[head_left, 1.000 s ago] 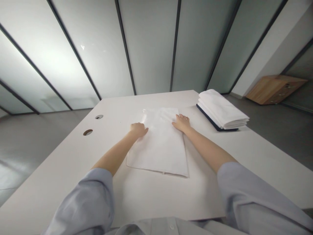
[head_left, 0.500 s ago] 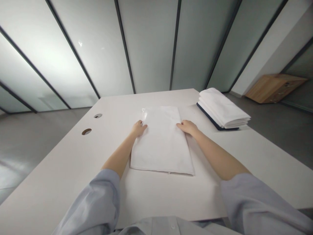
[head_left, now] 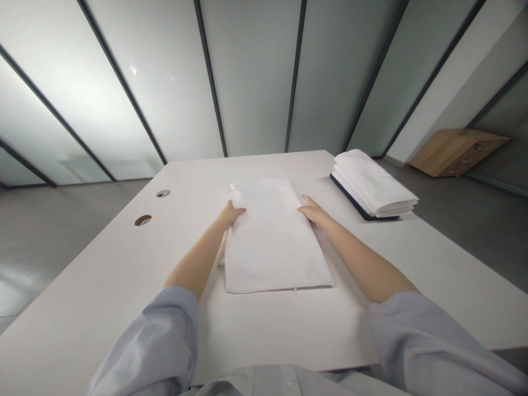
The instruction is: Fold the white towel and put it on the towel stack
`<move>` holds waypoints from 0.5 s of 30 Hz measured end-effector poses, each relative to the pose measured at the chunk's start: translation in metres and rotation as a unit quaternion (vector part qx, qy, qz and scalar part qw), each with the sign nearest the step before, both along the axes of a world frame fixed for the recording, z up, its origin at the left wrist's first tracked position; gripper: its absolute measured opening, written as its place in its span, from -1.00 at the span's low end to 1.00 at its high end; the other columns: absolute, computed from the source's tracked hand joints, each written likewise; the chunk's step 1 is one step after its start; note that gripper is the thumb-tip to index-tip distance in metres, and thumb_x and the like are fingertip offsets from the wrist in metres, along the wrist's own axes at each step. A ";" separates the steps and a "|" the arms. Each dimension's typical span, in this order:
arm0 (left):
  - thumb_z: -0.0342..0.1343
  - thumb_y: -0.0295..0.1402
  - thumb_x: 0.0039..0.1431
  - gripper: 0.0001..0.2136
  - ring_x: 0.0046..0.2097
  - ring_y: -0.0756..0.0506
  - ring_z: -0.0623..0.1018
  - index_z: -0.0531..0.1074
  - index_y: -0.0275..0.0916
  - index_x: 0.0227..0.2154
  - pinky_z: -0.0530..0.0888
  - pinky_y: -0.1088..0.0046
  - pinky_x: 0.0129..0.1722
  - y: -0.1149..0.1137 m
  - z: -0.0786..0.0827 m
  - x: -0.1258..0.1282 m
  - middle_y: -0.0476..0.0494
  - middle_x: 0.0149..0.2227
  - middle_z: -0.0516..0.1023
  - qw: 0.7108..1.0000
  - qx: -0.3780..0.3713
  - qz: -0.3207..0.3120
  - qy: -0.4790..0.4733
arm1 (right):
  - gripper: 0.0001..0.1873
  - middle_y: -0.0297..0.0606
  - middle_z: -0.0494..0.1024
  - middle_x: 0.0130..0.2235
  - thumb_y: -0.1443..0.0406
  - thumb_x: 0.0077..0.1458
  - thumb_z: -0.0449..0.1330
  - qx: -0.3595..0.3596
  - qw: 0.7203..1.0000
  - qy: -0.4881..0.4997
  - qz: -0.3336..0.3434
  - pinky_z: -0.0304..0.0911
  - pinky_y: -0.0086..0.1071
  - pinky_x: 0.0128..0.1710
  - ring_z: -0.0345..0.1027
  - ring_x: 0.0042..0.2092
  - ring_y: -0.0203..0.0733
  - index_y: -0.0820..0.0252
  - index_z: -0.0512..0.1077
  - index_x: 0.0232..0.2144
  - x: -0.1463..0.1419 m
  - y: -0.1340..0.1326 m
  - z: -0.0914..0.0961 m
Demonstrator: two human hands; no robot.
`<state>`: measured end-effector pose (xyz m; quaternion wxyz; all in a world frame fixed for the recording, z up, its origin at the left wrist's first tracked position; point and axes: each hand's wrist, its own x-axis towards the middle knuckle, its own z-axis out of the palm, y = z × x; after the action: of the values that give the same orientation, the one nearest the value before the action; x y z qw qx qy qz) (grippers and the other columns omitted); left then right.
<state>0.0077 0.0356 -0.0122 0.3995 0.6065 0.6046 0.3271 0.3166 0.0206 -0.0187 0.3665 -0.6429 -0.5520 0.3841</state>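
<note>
A folded white cloth (head_left: 274, 236) lies flat on the table in front of me, its near edge slightly askew. At its far left corner something clear and shiny, like plastic film (head_left: 236, 193), catches the light. My left hand (head_left: 231, 213) is closed on the cloth's left edge, thumb on top and fingers hidden beneath. Along the opposite edge, my right hand (head_left: 314, 211) has its thumb touching the cloth and a forefinger stretched apart from it. A lower layer of the cloth peeks out at the left side.
On the white table (head_left: 185, 330), a stack of folded white cloths (head_left: 373, 181) rests on a dark navy piece (head_left: 355, 201) at the right. Two round holes sit at the left. Frosted glass panels (head_left: 251, 77) stand behind; a wooden cabinet (head_left: 457, 153) is at far right.
The cloth has turned slightly, its near edge shifting right and its far edge left. My left hand has moved a little left. My right hand's fingers have spread from the edge.
</note>
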 end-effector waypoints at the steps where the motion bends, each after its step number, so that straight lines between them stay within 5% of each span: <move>1: 0.14 -0.32 0.14 -0.32 0.00 -0.16 0.55 0.00 -0.28 0.28 0.53 0.35 -0.13 0.000 -0.001 0.000 -0.37 0.11 0.44 1.000 0.000 0.015 -0.027 | -0.19 -0.10 0.50 0.04 0.35 -0.03 0.07 0.003 1.000 0.018 0.012 0.34 -0.26 -0.06 0.43 -0.04 -0.04 0.23 0.04 0.30 0.001 -0.001 0.000; 4: 0.13 -0.30 0.17 -0.18 0.04 -0.15 0.52 -0.26 -0.21 0.35 0.52 0.32 -0.09 0.001 -0.004 -0.003 -0.38 0.19 0.36 0.994 0.012 0.050 -0.092 | -0.27 -0.15 0.54 -0.04 0.34 0.03 0.02 0.013 0.997 0.064 0.048 0.35 -0.26 -0.06 0.45 -0.10 -0.11 0.22 0.07 0.29 0.001 -0.004 0.002; 6: 0.09 -0.27 0.20 -0.21 0.04 -0.15 0.52 -0.27 -0.18 0.36 0.51 0.30 -0.07 0.002 -0.006 -0.006 -0.34 0.17 0.38 0.992 0.037 0.060 -0.104 | -0.31 -0.16 0.53 -0.03 0.33 0.07 -0.01 0.022 0.995 0.066 0.065 0.35 -0.26 -0.05 0.45 -0.10 -0.15 0.20 0.08 0.28 0.000 -0.006 0.003; 12: -0.08 -0.22 0.24 -0.56 -0.02 -0.12 0.53 0.34 -0.29 0.13 0.47 0.34 -0.03 0.001 -0.006 -0.016 -0.24 0.00 0.53 0.994 0.046 0.018 -0.094 | -0.36 -0.17 0.54 -0.04 0.37 0.00 0.00 -0.005 0.993 0.060 0.096 0.38 -0.32 -0.10 0.45 -0.10 -0.17 0.23 0.23 0.19 0.000 -0.006 0.000; 15: -0.05 -0.26 0.20 -0.55 -0.06 -0.11 0.55 0.33 -0.30 0.12 0.50 0.37 -0.07 -0.007 0.000 -0.020 -0.23 -0.01 0.54 0.994 0.016 -0.030 -0.105 | -0.33 -0.14 0.54 -0.04 0.39 -0.04 0.02 -0.012 0.993 0.066 0.098 0.37 -0.32 -0.09 0.45 -0.09 -0.15 0.29 0.24 0.19 0.001 -0.006 -0.001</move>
<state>-0.0121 0.0286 -0.0118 0.4605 0.5931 0.5359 0.3861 0.3177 0.0147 -0.0202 0.3549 -0.5637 -0.5823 0.4661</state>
